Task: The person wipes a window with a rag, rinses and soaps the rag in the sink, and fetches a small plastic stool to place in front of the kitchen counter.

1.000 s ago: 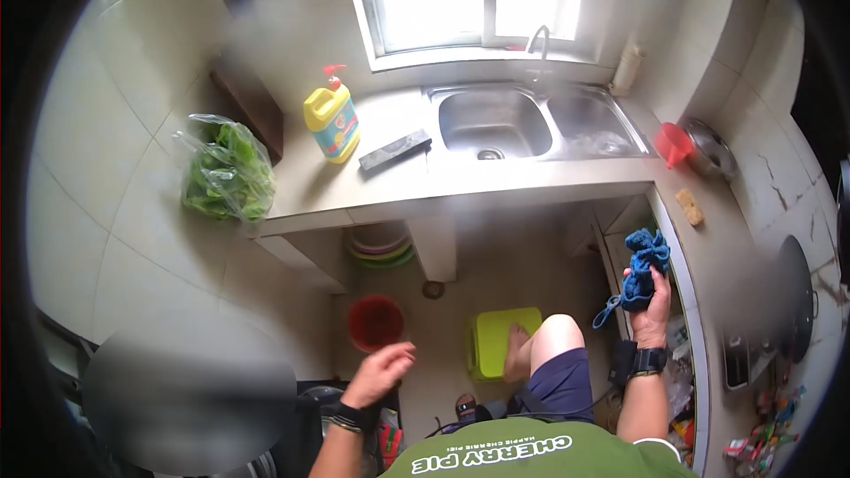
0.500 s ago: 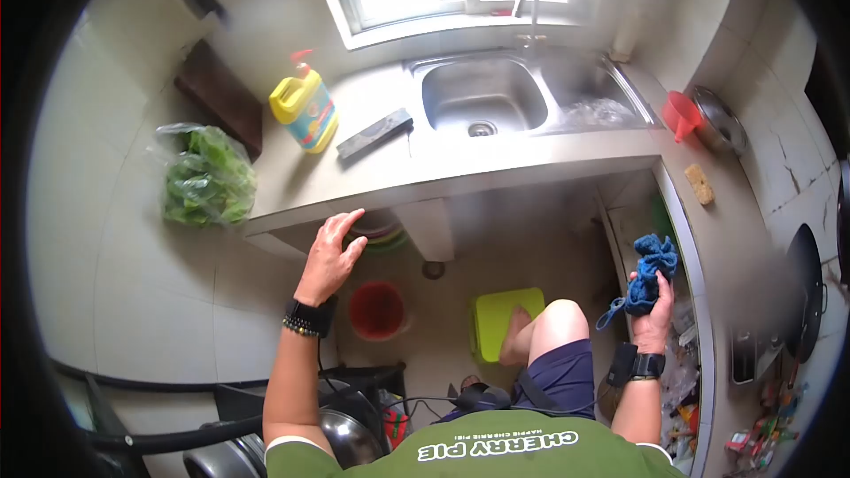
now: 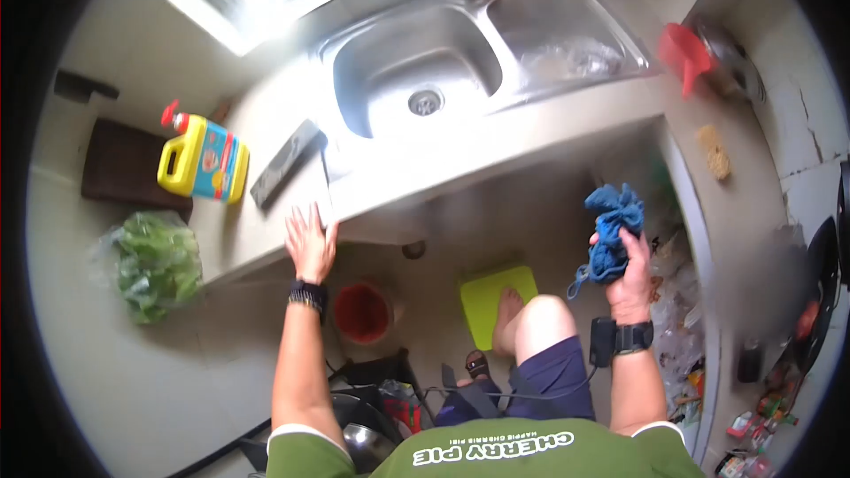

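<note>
My right hand (image 3: 632, 276) grips a crumpled blue cloth (image 3: 611, 232), held up over the space in front of the counter, with a loop dangling from it. At the counter's front edge, my left hand (image 3: 310, 246) is stretched out with fingers spread and nothing in it; whether it touches the surface I cannot tell. Just beyond those fingers lies a long grey block (image 3: 285, 164), probably a sharpening stone. A yellow pump bottle (image 3: 208, 159) with a red top stands left of the block. Farther off is the steel sink (image 3: 416, 66), its left basin bare down to the drain.
A bag of green leaves (image 3: 158, 261) sits by the counter's left end. A red funnel (image 3: 686, 55) and a sponge (image 3: 714, 152) are on the right ledge. Below are a red bucket (image 3: 363, 312) and a lime-green stool (image 3: 474, 310). Clear plastic lies in the right basin.
The view has turned and come closer to the sink. My left hand has moved up to the counter edge, near the grey block. My right hand still holds the blue cloth, slightly higher.
</note>
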The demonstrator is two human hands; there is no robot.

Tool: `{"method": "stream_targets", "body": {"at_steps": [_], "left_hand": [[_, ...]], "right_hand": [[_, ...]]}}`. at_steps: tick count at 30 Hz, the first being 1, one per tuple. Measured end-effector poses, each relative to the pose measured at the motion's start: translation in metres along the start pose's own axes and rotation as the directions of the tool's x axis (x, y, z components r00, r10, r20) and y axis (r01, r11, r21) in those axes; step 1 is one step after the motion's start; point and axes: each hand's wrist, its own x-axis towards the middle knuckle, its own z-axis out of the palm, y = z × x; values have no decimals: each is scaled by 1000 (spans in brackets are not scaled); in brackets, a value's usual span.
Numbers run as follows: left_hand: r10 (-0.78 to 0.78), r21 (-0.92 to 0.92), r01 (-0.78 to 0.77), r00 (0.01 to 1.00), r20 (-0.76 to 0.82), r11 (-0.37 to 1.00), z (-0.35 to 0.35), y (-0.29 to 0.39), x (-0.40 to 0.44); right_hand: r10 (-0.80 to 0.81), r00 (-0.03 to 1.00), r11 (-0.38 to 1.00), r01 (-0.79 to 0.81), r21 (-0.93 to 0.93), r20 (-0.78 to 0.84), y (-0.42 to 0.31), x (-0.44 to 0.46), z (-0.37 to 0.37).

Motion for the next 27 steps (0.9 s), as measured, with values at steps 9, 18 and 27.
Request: {"method": "stream_targets", "body": {"at_steps": [9,18,27], "left_hand": [[-34,-119,68,962,272,990,-41,11,2],[-51,-119,93,945,323,989,-41,16,4],[-163,-86,218,892,421,972,-52,27,14]], "right_hand": [[148,987,987,-151,-50,-63,-79,64,64],[291,949,951,-300,-67,-117,-79,71,79],[305,947,950,-310,-39,-101,-100,67,91]]}}
